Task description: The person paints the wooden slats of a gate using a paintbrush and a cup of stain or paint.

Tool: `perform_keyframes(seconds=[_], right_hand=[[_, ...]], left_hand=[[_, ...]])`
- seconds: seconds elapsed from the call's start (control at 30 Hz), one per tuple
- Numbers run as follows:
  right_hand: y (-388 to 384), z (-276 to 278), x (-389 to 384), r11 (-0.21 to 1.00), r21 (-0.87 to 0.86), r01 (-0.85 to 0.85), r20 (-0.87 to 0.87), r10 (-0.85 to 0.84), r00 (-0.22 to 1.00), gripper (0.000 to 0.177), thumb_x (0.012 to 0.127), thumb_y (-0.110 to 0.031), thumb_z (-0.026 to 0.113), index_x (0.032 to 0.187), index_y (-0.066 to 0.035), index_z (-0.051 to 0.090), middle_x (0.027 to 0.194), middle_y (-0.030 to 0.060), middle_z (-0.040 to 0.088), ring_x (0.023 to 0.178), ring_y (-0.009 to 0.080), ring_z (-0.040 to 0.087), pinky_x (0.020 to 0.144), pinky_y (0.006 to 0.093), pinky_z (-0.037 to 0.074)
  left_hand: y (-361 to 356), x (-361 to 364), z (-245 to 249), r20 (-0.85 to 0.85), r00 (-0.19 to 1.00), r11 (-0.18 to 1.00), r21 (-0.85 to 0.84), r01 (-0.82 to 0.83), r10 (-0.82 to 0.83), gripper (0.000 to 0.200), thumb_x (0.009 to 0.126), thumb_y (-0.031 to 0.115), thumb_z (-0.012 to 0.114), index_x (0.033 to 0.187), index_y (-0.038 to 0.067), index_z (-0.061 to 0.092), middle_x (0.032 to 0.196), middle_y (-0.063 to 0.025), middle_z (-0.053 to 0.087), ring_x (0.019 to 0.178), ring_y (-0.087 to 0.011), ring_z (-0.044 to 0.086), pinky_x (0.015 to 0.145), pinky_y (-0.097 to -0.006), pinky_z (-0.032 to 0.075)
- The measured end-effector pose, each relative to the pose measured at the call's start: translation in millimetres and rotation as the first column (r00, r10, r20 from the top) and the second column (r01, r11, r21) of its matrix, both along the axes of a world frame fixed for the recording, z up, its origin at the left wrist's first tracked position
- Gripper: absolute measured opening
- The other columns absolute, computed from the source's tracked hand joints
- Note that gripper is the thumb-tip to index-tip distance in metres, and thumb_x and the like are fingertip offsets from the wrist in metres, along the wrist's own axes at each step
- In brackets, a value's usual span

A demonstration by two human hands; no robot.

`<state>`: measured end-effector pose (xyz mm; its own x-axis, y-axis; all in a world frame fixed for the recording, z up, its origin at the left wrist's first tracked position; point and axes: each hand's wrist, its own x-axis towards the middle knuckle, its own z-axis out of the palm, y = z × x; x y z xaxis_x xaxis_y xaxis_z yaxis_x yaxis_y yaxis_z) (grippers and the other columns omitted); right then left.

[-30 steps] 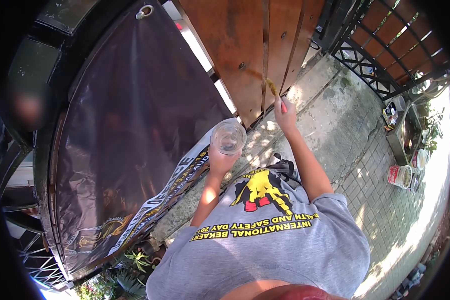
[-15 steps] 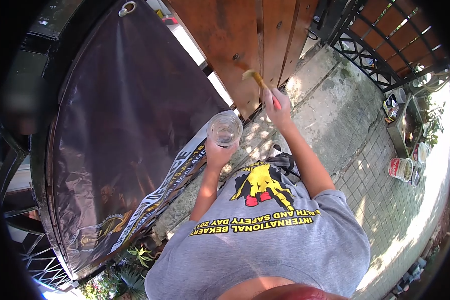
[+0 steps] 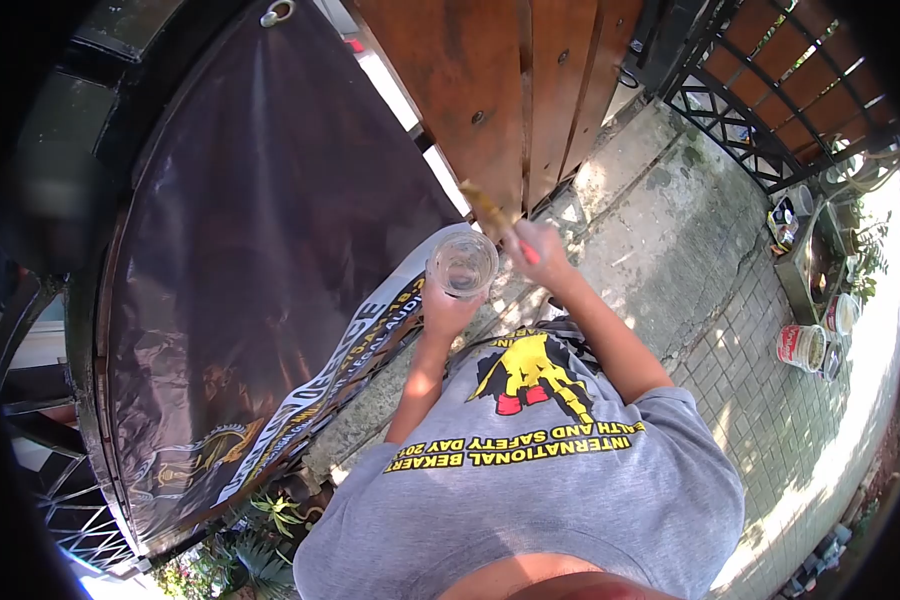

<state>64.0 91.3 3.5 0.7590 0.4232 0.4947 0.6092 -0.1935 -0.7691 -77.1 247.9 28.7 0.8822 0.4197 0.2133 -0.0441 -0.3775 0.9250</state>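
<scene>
My left hand (image 3: 450, 310) is wrapped round a clear jar (image 3: 464, 262), its round mouth facing up. Liquid shows inside the jar. My right hand (image 3: 537, 252) grips a paintbrush (image 3: 487, 208) by its handle, just right of the jar. The brush is smeared by motion, its bristles pointing up and left over the lower edge of a brown wooden panel (image 3: 470, 90). A red patch shows at the right hand's fingers.
A dark banner (image 3: 280, 200) with printed lettering hangs at the left. Concrete ground (image 3: 660, 220) and brick paving (image 3: 740, 350) stretch to the right. Tubs (image 3: 800, 345) and a planter (image 3: 808, 270) stand there, below a black metal gate (image 3: 730, 120).
My right hand has drawn the paintbrush down and left, away from the panel's face and closer to the jar. The jar in my left hand has shifted slightly right in view.
</scene>
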Motion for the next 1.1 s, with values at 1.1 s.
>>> perform_keyframes(seconds=[1.1], right_hand=[[-8.9,-32.4,17.0,0.969,-0.168,0.178,-0.099,-0.197,0.975,0.033,0.098,-0.023,0.065,0.074,-0.004,0.052,0.062,0.0227,0.056,0.059,0.046,0.059,0.054,0.0517,0.046]], left_hand=[[25.0,-1.4,-7.6,-0.058,0.998,1.0,0.003,-0.03,0.03,0.06,0.074,0.006,0.089,0.126,-0.001,0.059,0.112,-0.0088,0.069,0.094,-0.0153,0.068,0.085,-0.0309,0.056]])
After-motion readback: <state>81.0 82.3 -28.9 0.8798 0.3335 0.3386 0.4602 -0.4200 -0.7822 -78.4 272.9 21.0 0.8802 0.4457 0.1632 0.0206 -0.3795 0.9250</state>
